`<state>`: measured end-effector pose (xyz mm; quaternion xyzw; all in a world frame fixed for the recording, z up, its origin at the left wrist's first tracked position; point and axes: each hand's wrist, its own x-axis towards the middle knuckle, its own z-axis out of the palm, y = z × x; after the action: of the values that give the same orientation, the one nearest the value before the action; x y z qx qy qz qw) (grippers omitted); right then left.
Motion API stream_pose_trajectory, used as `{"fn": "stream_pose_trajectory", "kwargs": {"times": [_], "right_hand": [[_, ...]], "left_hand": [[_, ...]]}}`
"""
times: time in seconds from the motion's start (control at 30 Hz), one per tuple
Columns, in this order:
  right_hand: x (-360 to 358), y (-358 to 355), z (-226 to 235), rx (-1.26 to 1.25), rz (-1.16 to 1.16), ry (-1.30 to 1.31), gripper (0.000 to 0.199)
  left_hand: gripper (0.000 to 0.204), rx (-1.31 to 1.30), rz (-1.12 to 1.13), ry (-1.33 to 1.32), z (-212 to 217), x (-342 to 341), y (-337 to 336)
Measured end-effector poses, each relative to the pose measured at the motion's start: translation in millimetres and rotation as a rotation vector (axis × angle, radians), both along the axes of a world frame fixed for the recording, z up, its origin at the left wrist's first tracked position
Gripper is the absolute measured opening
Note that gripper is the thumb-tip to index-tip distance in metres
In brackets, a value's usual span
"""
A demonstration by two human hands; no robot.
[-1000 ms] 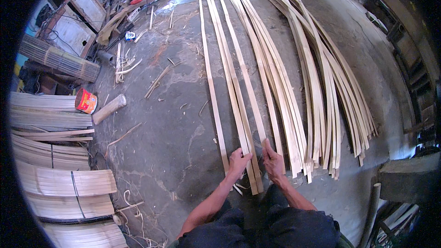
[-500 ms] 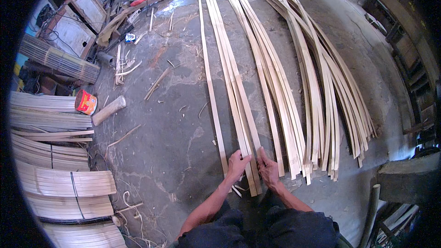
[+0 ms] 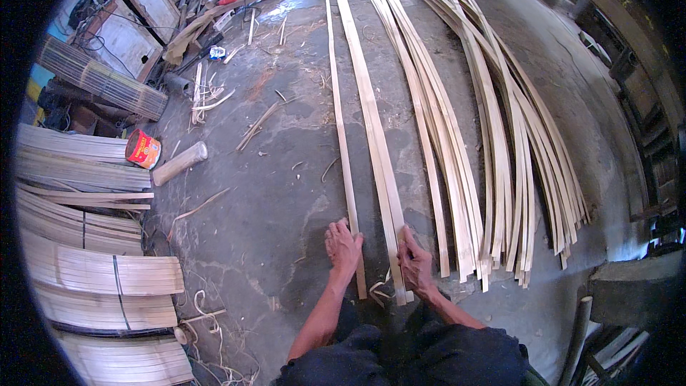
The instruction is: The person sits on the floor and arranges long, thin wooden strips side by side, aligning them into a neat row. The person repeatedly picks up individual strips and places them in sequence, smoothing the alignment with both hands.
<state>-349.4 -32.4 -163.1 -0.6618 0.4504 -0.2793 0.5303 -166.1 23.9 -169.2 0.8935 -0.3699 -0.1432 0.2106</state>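
My left hand [image 3: 344, 249] is at the near part of a long pale bamboo strip [image 3: 340, 129], its thumb over the strip and its fingers curled at the strip's left side. Farther right, my right hand [image 3: 416, 263] grips the right edge of a narrow group of bamboo strips [image 3: 373, 129], thumb and fingers closed near their lower end. Both the strip and the group lie lengthwise on the floor, stretching away from me. A thin curled shaving [image 3: 381, 282] lies between their near ends.
More loose bamboo strips [image 3: 446, 164] fan out to the right, some crossing [image 3: 500, 100]. Tied slat bundles [image 3: 143, 275], a red tin [image 3: 148, 149] and a short wooden cylinder [image 3: 181, 163] are on the left. Scraps [image 3: 261, 125] litter the concrete floor [image 3: 271, 179].
My left hand has moved left from the middle group to the single strip. The middle group now looks narrower, its strips closer together. My right hand stays at its right edge. The view has shifted slightly.
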Motion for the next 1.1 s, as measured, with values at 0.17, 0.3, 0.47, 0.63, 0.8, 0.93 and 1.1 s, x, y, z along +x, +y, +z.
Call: {"fn": "stream_pose_trajectory", "kwargs": {"times": [0.17,0.3,0.47,0.63,0.8,0.93,1.1], "right_hand": [[23.6,1.9,-14.0,0.130,0.057,0.086,0.048],[39.0,14.8,-4.7,0.031,0.128,0.109,0.047],[43.2,25.7,1.7,-0.038,0.132,0.155,0.044],[48.1,29.0,7.5,0.005,0.185,0.071,0.047],[48.1,27.6,-4.2,0.013,0.207,0.100,0.049],[42.3,41.6,-5.5,0.021,0.241,0.111,0.049],[41.3,43.2,-6.8,0.030,0.258,0.133,0.049]], "left_hand": [[0.039,-0.257,0.054,0.157,-30.6,-4.1,-5.1],[0.034,-0.500,0.310,0.667,-13.1,-16.5,-7.9],[0.030,-0.506,0.324,0.573,-14.6,-31.8,-8.3],[0.029,-0.612,0.414,0.552,-28.3,-33.0,-1.8],[0.028,-0.584,0.368,0.605,-32.2,-18.8,-7.8],[0.026,-0.586,0.476,0.807,-33.0,-14.5,-0.2],[0.024,-0.663,0.448,0.742,-34.9,-15.5,-2.3]]}}
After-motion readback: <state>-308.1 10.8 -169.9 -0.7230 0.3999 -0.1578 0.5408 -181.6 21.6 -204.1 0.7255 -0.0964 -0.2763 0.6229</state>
